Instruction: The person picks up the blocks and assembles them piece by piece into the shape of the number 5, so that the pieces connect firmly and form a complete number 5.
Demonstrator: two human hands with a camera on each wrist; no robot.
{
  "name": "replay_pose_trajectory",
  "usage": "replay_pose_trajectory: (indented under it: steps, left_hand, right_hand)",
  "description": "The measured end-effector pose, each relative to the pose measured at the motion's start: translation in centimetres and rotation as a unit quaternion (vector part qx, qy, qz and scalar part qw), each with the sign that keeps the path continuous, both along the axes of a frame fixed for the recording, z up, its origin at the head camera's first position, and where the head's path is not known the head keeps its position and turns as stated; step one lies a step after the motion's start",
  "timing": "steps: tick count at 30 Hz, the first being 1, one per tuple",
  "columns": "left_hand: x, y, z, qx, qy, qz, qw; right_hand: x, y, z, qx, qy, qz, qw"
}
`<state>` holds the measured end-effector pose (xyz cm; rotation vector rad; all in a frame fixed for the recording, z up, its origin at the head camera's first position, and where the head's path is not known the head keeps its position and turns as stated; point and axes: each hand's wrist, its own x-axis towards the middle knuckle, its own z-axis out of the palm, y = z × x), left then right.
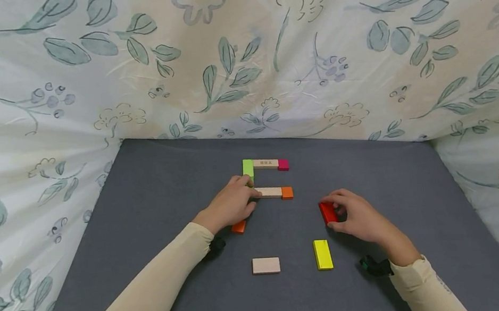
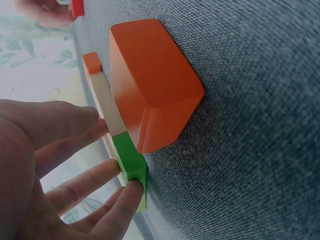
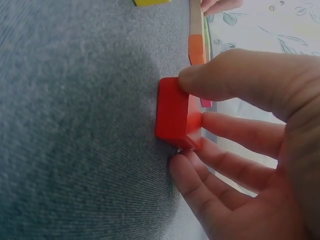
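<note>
In the head view, my left hand [image 1: 232, 201] lies over the left end of a block layout. Its fingers touch a green block [image 2: 130, 152], and the thumb tip is beside a plain wooden block [image 1: 269, 192] with an orange block [image 1: 287, 193] at its far end. Closer to the left wrist camera lies another orange block [image 2: 155, 65], partly hidden under the hand in the head view. My right hand [image 1: 355, 215] grips a red block [image 3: 174, 110] by its ends, thumb on one and fingers on the other, low at the cloth.
Behind the left hand, a light green block [image 1: 248, 166], a lettered wooden block [image 1: 266, 164] and a magenta block [image 1: 283, 165] form a row. Nearer lie a plain wooden block [image 1: 266, 266] and a yellow block [image 1: 323, 254] on the dark cloth [image 1: 194, 303]. Floral curtains [image 1: 237, 71] surround it.
</note>
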<state>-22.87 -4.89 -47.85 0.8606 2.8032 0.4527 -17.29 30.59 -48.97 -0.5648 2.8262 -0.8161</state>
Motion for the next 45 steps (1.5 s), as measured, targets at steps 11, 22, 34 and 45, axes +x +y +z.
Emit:
replay_pose_trajectory:
  steps: [11,22,34,45]
  left_hand:
    - [0.1,0.0,0.0,-0.003,0.009,-0.003,1.0]
    - [0.2,0.1,-0.3,0.0,0.009,0.001,1.0]
    - [0.3,0.0,-0.3,0.006,0.01,-0.004,0.9999]
    - [0.4,0.1,-0.4,0.003,0.008,0.001,1.0]
  right_hand:
    - [-0.3,-0.3,0.0,0.008,0.016,-0.002,0.9998]
    - [-0.3,-1.4,0.3,0.001,0.021,-0.001,0.9998]
    - [-0.5,-3.0,0.7,-0.002,0.016,0.005,0.9999]
    - [-1.1,-5.0,1.0,0.007,0.012,0.021,0.9997]
